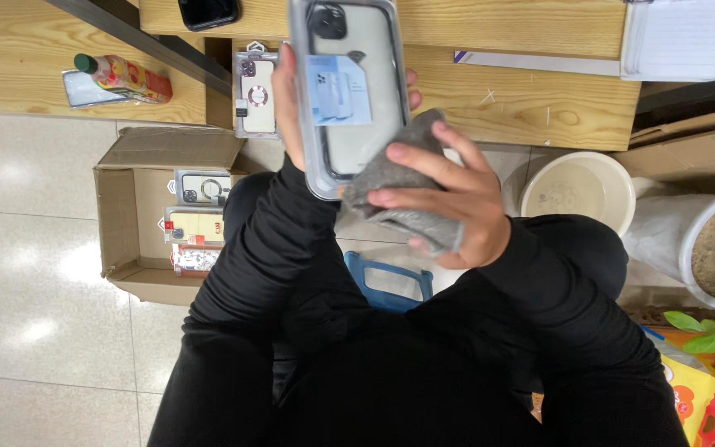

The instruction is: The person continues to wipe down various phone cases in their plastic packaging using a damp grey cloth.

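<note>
A clear, rigid plastic retail box with a pale phone case inside (349,91) is held up in front of the person, above the lap and just before the edge of the light wooden table (523,99). Its long axis runs almost straight away from the body, tilted slightly, with the camera-cutout end pointing toward the table and the near end pointing back at the person. The broad face is turned up toward the head camera, which seems to be why it is held flat and high: that side is open to the cloth.

The left hand (291,108) grips the box along its left edge, fingers curled round behind it and fingertips showing at the far right edge, so the hand is closed firmly on the box. The right hand (448,199) is bunched around a folded grey fabric cloth (399,186), thumb and fingers clamped on it, pressing the cloth against the lower right corner of the box.

Both arms are in black sleeves. Under the box, on the table's near edge, another packaged phone case (256,93) stands. On the tiled floor to the left an open brown cardboard carton (117,207) holds more packaged cases. A blue plastic stool edge (391,277) shows between the knees, and a white round bucket (577,190) sits to the right.
</note>
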